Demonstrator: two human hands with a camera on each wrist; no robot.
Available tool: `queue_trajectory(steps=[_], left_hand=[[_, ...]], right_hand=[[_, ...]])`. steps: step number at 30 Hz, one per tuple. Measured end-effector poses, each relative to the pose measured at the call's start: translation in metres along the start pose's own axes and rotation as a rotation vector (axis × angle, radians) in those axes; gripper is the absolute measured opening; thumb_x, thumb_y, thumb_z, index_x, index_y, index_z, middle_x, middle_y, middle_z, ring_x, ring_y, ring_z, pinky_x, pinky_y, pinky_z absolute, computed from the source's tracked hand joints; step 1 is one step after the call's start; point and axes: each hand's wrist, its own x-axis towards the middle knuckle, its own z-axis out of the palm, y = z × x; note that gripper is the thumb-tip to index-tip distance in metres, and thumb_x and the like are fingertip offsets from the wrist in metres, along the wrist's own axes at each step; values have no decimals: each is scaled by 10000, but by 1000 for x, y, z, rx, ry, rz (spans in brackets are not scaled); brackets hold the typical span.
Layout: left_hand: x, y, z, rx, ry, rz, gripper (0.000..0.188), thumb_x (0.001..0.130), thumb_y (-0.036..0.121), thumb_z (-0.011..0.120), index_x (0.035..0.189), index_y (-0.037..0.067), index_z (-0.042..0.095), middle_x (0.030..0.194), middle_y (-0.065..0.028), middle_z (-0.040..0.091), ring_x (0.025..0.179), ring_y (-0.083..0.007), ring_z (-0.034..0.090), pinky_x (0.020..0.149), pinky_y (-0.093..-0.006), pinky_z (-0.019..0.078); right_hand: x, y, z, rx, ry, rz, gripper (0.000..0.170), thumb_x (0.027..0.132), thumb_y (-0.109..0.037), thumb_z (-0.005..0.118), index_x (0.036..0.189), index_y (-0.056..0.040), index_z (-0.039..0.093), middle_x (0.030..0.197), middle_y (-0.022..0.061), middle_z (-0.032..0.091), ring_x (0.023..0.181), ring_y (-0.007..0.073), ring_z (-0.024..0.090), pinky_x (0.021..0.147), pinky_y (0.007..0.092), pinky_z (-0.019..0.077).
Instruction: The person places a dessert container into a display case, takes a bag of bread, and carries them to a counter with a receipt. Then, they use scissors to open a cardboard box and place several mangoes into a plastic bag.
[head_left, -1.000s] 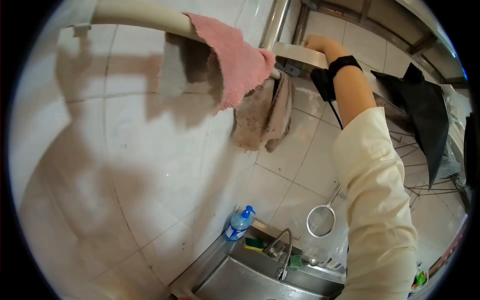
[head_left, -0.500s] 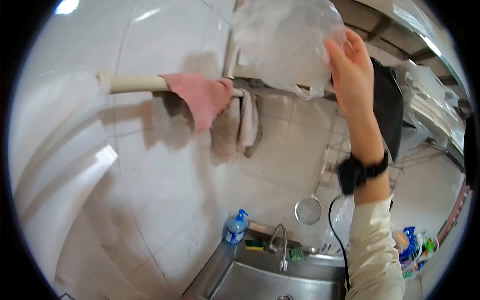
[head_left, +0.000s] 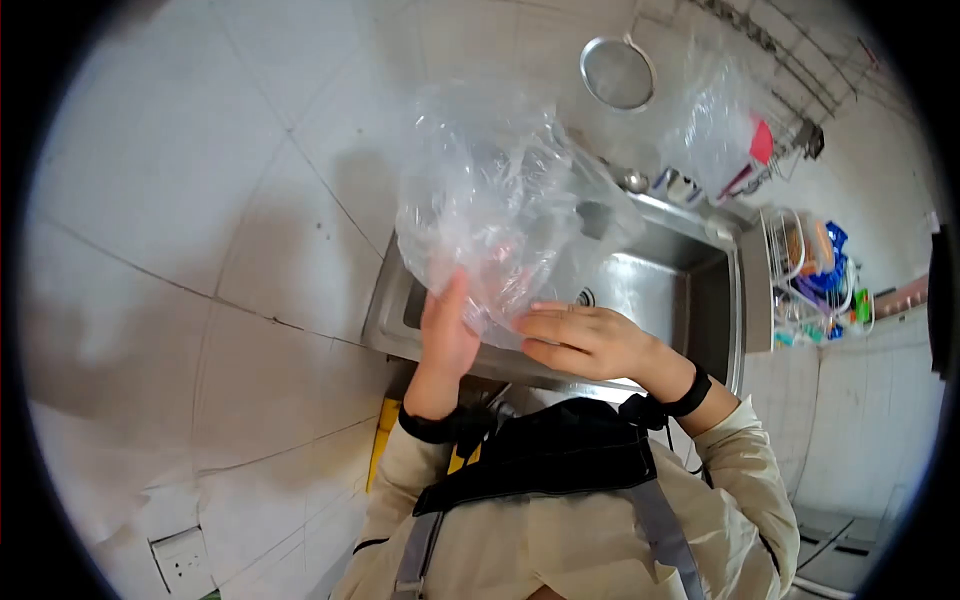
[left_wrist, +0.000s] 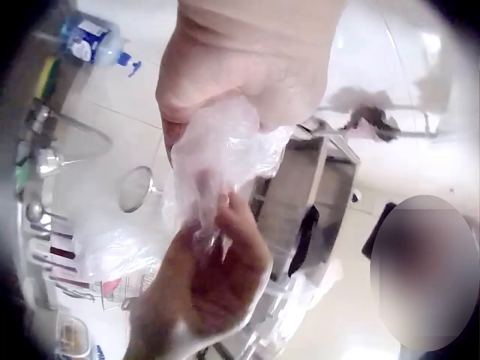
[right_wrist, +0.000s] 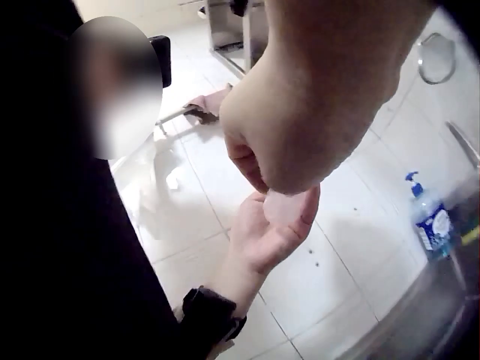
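A clear, crumpled plastic bag (head_left: 480, 190) is held in front of the body, over the near left part of the steel sink (head_left: 715, 300). My left hand (head_left: 447, 340) grips it from the left, fingers behind the film and thumb in front. From the other side my right hand (head_left: 592, 343) pinches the bag's near end, close to the left fingers. In the left wrist view, the bunched bag (left_wrist: 217, 139) runs between both hands. The right wrist view shows a small whitish bit of bag (right_wrist: 283, 208) over the left palm, below my curled right fingers.
A round strainer (head_left: 618, 75) hangs on the tiled wall behind the sink, near another clear bag (head_left: 715, 125). White wire baskets (head_left: 790, 245) with packets stand at the right. A blue soap bottle (right_wrist: 430, 221) stands by the sink. A wall socket (head_left: 183, 563) is at lower left.
The right hand brought the plastic bag down from the high shelf to in front of the body. The left hand has come into view and holds it too. The head view now looks lower.
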Motion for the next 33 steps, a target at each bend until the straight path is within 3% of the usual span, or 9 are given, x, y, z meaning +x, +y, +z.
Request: queue_trajectory(steps=[4,9,12,16,19,27,30,32,33], left_hand=[[14,-17,2,-314,0,-104,491,920,355,310,1222,-32,348,1128,-182,515,1021,-275,511,875,-396,408],[1,-56,1,-546,-113,-285,473,898,366,359,1237,36,380,1196,-127,468,1056,-262,476,893,-388,386],[-9,-81,26,-461,-157,-348,500,895,369,364,1280,53,331,1199,-109,467,1045,-246,489,880,-381,403],[-24,-136,49,-559,-261,-537,452,883,281,420,1254,36,336,1195,-114,446,1081,-240,447,910,-365,367],[-32,-169,79,935,125,337,440,815,154,529,1189,32,331,1153,-117,384,1101,-230,378,926,-339,309],[-140,-259,253,1114,-889,424,702,742,312,652,1231,-30,283,1215,-176,336,1115,-264,366,927,-380,316],[-173,-341,299,890,-809,368,590,780,316,616,1192,-13,351,1096,-173,459,1013,-231,458,853,-347,375],[-200,-369,336,1079,-1034,-427,383,830,258,560,1098,10,446,856,-103,554,812,-160,522,747,-284,408],[-211,-387,351,1078,-1056,-424,383,830,258,560,1098,10,446,856,-103,554,812,-160,522,747,-284,408]], right_hand=[[-51,-17,12,203,-160,209,242,705,-97,586,937,-42,542,1079,113,513,870,237,576,648,287,517],[-100,-11,2,-393,511,711,641,648,-290,711,1141,-31,394,1221,207,361,1114,319,386,942,387,299],[-142,-7,-9,59,533,1160,867,636,-377,729,1233,46,262,1252,239,302,1175,318,293,977,390,246],[-189,-46,13,1024,454,1307,578,763,-196,644,1209,26,351,1083,134,496,996,196,475,850,315,389],[-226,-73,-18,886,609,1461,105,842,-138,532,861,-48,582,711,-51,523,655,42,453,606,206,383],[-374,-196,-111,565,714,1528,115,850,-140,513,905,-52,564,640,-62,472,570,34,403,509,213,356],[-435,-256,-137,567,754,1464,123,861,-132,499,927,-50,561,719,-58,509,655,41,437,574,214,385],[-479,-304,-163,571,524,1649,162,858,-174,495,952,-64,566,667,19,561,613,99,511,566,264,422],[-499,-325,-175,557,540,1659,162,858,-174,495,952,-64,566,667,19,561,613,99,511,566,264,422]])
